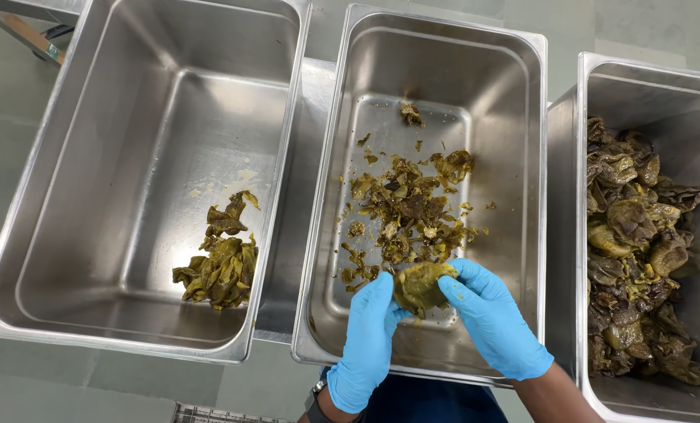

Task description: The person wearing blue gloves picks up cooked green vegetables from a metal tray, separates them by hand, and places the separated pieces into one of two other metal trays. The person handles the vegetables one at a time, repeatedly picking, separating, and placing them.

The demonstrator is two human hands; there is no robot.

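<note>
Head view shows left hand (366, 341) and right hand (491, 317) pinching a soft, wet, slippery-looking pepper (420, 286) by its edges over the middle pan (534, 196).

Looks like you're in a commercial kitchen or food-prep spot: three deep stainless steel pans (303, 157) at 9, 12 and 3 o'clock, and blue disposable gloves (366, 345).

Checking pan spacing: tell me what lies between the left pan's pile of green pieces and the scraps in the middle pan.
In the head view, only the two pans' steel walls and rims lie between the left pile and the middle scraps.
</note>
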